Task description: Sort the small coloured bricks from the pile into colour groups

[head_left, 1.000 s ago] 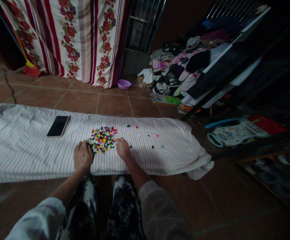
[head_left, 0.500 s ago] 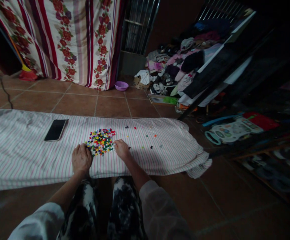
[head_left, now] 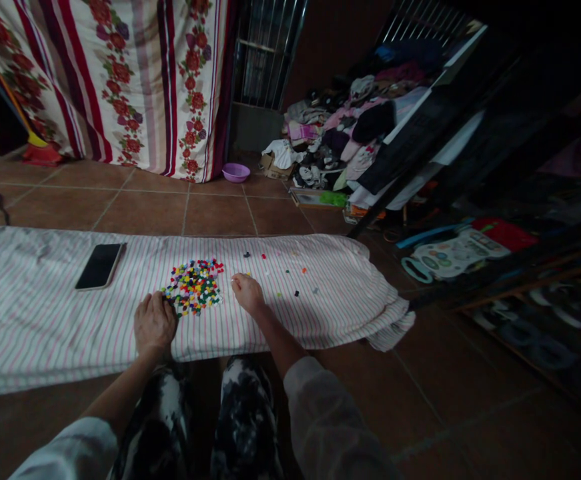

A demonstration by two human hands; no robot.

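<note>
A pile of tiny multicoloured block-like pieces (head_left: pixel 195 287) lies on a striped cloth (head_left: pixel 30 300). My left hand (head_left: pixel 155 325) rests palm down at the pile's near left edge, fingers stretched out and their tips touching the outer pieces. Just right of the pile, my right hand (head_left: pixel 249 293) is closed in a pinch, with a small white piece (head_left: pixel 233 281) showing at the fingertips. Beyond it several single pieces lie spread apart, among them a red one (head_left: pixel 263 256), an orange one (head_left: pixel 304 270) and a black one (head_left: pixel 297 293).
A phone (head_left: pixel 100 266) lies dark-screened left of the pile. On the tiled floor beyond are a purple basin (head_left: pixel 235 173), a heap of clothes (head_left: pixel 340 133) and a floral curtain (head_left: pixel 145 87). To the right stands a dark rack (head_left: pixel 500 280).
My right hand has moved right, away from the pile's edge, with its fingers pinched. My left hand stays by the pile. The whole view has shifted slightly.
</note>
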